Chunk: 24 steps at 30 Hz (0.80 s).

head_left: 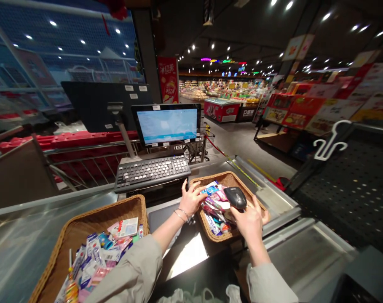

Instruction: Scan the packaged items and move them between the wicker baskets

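My left hand (192,198) reaches over the left rim of the smaller wicker basket (214,238), fingers apart, its fingertips at a blue packet (210,190). Whether it grips that packet is unclear. My right hand (248,219) is closed around a black handheld scanner (235,198) above the right part of this basket. Pink, white and blue small packets (215,206) fill the basket. At the lower left, a larger wicker basket (142,210) holds several packets, a blue roll-like item and a yellow-orange item with a white stick.
A keyboard (153,170) and a lit screen (169,125) stand beyond the baskets. Metal counter surfaces (279,206) lie on both sides. A white hanger (330,141) hangs at the right by a black perforated panel. Shop shelves and a red freezer are farther back.
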Available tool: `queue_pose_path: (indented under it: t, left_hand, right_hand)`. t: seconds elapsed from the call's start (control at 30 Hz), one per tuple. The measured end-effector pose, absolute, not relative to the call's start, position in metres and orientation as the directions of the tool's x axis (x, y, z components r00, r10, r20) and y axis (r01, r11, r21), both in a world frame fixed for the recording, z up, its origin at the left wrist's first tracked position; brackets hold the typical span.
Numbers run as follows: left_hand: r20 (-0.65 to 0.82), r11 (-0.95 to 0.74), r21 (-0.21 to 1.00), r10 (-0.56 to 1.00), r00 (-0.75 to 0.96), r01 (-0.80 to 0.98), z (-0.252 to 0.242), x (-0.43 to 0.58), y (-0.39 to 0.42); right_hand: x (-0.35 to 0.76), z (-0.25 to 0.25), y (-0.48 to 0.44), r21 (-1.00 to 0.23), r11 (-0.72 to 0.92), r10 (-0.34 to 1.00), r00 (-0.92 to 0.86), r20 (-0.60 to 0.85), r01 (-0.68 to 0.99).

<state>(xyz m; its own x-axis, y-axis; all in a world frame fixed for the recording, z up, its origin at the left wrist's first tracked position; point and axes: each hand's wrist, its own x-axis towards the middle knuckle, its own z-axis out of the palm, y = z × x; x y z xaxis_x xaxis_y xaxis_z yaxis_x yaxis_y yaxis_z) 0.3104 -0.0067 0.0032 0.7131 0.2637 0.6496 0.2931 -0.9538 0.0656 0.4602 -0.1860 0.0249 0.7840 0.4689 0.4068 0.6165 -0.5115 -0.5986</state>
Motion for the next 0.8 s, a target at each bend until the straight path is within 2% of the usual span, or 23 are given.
queue_pose_path:
  t: [0.33,0.6,0.8]
  left_hand:
    - [0.598,-0.97,0.093,0.235,0.766,0.225,-0.002,0.345,-0.021]
    - [0.483,-0.926,0.153,0.375,0.792,0.345,0.005,0.361,-0.034]
    - [0.478,-0.914,0.126,0.397,0.783,0.387,0.01,0.351,-0.027]
  right_hand:
    - [0.48,0.018,-0.202,-0.593,-0.57,0.429,0.821,0.376,0.569]
    - [0.489,0.013,-0.206,-0.595,-0.584,0.399,0.834,0.381,0.552]
    - [0.484,0.018,-0.199,-0.619,-0.581,0.384,0.849,0.364,0.528]
